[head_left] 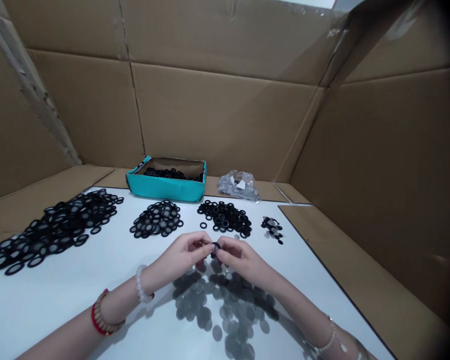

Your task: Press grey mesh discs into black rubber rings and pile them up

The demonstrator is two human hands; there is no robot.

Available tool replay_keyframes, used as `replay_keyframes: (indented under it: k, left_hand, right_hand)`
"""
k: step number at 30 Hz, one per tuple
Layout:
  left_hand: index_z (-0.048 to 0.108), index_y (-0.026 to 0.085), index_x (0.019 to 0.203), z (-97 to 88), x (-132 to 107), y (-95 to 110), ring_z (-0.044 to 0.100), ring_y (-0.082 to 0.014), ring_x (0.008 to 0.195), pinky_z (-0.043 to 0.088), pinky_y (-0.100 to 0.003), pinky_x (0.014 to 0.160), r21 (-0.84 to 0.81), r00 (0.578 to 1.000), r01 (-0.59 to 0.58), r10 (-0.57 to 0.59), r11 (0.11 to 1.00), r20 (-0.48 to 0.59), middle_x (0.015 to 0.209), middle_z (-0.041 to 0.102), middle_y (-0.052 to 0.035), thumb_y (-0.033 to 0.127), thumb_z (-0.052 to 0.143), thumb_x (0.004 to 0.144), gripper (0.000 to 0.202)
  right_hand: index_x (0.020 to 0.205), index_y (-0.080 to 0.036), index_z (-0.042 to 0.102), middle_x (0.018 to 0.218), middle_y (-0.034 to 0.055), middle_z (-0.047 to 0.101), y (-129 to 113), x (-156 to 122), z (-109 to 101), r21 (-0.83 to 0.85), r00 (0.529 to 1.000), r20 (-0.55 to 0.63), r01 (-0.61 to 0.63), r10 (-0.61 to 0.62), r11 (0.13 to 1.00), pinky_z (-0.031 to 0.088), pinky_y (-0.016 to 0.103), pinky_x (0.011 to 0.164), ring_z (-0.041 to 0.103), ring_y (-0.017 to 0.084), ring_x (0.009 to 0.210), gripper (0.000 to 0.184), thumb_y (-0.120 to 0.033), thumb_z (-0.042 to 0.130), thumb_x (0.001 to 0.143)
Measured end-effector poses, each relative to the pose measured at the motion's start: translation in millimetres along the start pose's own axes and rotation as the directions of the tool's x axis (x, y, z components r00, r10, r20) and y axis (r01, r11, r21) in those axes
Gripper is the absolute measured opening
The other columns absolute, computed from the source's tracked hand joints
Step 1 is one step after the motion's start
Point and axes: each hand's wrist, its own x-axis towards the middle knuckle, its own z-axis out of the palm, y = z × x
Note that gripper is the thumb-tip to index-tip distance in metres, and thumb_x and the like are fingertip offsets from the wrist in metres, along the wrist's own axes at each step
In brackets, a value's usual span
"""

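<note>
My left hand (183, 256) and my right hand (237, 257) meet above the white table (97, 270), fingers pinched together on one small black ring (215, 246) held between them. Just under and in front of the hands lies a spread of thin grey mesh discs (225, 305). Beyond the hands sit a pile of plain black rings (225, 217), a pile of rings with mesh inside (157, 219), and a small cluster of rings and discs (272, 227). A large heap of meshed rings (48, 230) stretches along the left.
A teal cardboard box (167, 188) holding black rings stands at the table's far edge, with a crumpled clear plastic bag (238, 184) to its right. Brown cardboard walls (225, 110) enclose the table at the back and both sides.
</note>
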Motion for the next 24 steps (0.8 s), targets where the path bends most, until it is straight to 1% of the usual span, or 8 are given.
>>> replay_keyframes:
  k: [3,6,7,9,12,17,19,24]
  left_hand:
    - [0.053,0.016,0.070,-0.4,-1,5,0.045,-0.0101,0.054,0.036,-0.022,0.053,0.028,1.000,0.015,-0.015,1.000,-0.005,0.060,0.046,0.0042,0.040,0.046,0.085,0.028]
    - [0.050,0.017,0.064,-0.9,-1,8,0.046,-0.0111,0.056,0.038,-0.023,0.057,0.035,0.998,0.021,-0.019,0.999,-0.053,0.059,0.046,0.0039,0.040,0.040,0.087,0.034]
    - [0.051,0.017,0.065,-1.0,0,7,0.048,-0.0113,0.057,0.039,-0.023,0.058,0.024,0.998,0.019,-0.017,1.000,-0.057,0.061,0.047,0.0034,0.040,0.041,0.087,0.033]
    - [0.055,0.017,0.074,-1.2,0,5,0.050,-0.0115,0.059,0.041,-0.024,0.060,-0.016,0.999,0.016,-0.017,1.000,-0.041,0.067,0.050,0.0026,0.039,0.047,0.085,0.026]
    - [0.057,0.017,0.083,-1.7,1,0,0.050,-0.0111,0.059,0.041,-0.023,0.058,-0.059,0.999,0.015,-0.017,0.998,-0.035,0.070,0.052,0.0023,0.038,0.055,0.080,0.021]
    - [0.056,0.017,0.078,-3.7,1,-1,0.049,-0.0106,0.060,0.039,-0.022,0.059,-0.055,0.999,0.013,-0.015,0.998,-0.040,0.065,0.051,0.0033,0.036,0.053,0.082,0.020]
    - [0.057,0.017,0.078,-4.4,1,0,0.049,-0.0109,0.060,0.040,-0.023,0.060,-0.054,0.999,0.022,-0.024,0.998,-0.032,0.065,0.052,0.0030,0.036,0.052,0.082,0.021]
    - [0.058,0.017,0.078,-3.4,1,2,0.049,-0.0117,0.059,0.041,-0.023,0.059,-0.048,0.998,0.048,-0.049,0.998,-0.029,0.064,0.051,0.0027,0.039,0.053,0.081,0.023]
  right_hand:
    - [0.069,-0.018,0.051,0.064,-0.0024,0.044,-1,1,-2,0.010,0.998,-0.065,0.015,-0.014,1.000,0.033,0.024,0.057,0.042,0.012,0.061,0.033,-0.047,0.051,0.084]
    - [0.066,-0.018,0.049,0.062,-0.0021,0.046,3,2,-3,0.085,0.994,-0.107,-0.011,0.020,0.996,0.034,0.025,0.059,0.043,0.012,0.060,0.032,-0.045,0.052,0.084]
    - [0.065,-0.018,0.048,0.061,-0.0021,0.047,5,2,-3,0.113,0.992,-0.121,-0.011,0.025,0.994,0.034,0.025,0.059,0.043,0.012,0.060,0.033,-0.044,0.053,0.084]
    - [0.064,-0.018,0.046,0.062,-0.0020,0.046,8,3,-2,0.175,0.990,-0.139,-0.001,0.025,0.985,0.034,0.025,0.059,0.043,0.012,0.060,0.033,-0.043,0.054,0.083]
    - [0.064,-0.018,0.046,0.063,-0.0020,0.045,11,3,0,0.256,0.990,-0.133,-0.001,0.037,0.967,0.033,0.025,0.059,0.042,0.012,0.061,0.032,-0.043,0.055,0.083]
    - [0.064,-0.018,0.048,0.062,-0.0022,0.044,11,5,0,0.346,0.992,-0.106,-0.028,0.068,0.938,0.033,0.025,0.058,0.040,0.012,0.059,0.033,-0.043,0.049,0.086]
    - [0.065,-0.018,0.048,0.061,-0.0025,0.044,11,5,0,0.353,0.993,-0.096,-0.035,0.073,0.935,0.033,0.025,0.057,0.040,0.012,0.058,0.031,-0.042,0.051,0.085]
    - [0.062,-0.017,0.049,0.058,-0.0033,0.044,9,4,0,0.287,0.991,-0.111,-0.039,0.074,0.957,0.032,0.025,0.058,0.041,0.011,0.058,0.028,-0.037,0.058,0.080]
